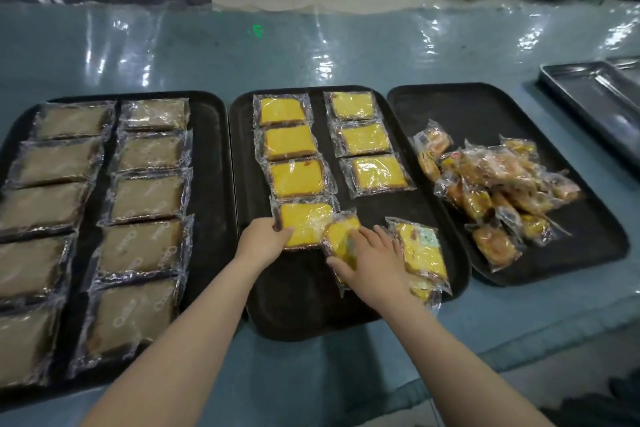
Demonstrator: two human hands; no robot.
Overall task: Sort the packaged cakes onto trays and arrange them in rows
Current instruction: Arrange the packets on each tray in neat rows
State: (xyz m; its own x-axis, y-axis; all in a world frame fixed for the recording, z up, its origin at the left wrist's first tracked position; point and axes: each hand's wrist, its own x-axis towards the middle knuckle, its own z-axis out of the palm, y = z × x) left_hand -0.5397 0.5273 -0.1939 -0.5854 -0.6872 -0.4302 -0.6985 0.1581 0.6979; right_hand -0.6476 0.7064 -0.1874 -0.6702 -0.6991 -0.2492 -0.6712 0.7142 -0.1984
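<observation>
The middle black tray (298,308) carries yellow packaged cakes in two rows. My left hand (265,241) grips the near-left edge of the fourth yellow cake (306,220) in the left row. My right hand (369,262) holds a tilted yellow cake (341,236) just right of it, thumb curled under the wrapper. More yellow cakes (424,255) lie loose at the tray's near right. The right row's third cake (377,172) ends that row.
The left black tray (207,156) holds two rows of brown packaged cakes (142,196). The right black tray (485,107) has a heap of several small orange snack packs (498,184). A metal tray (588,94) stands at the far right of the blue table (311,52).
</observation>
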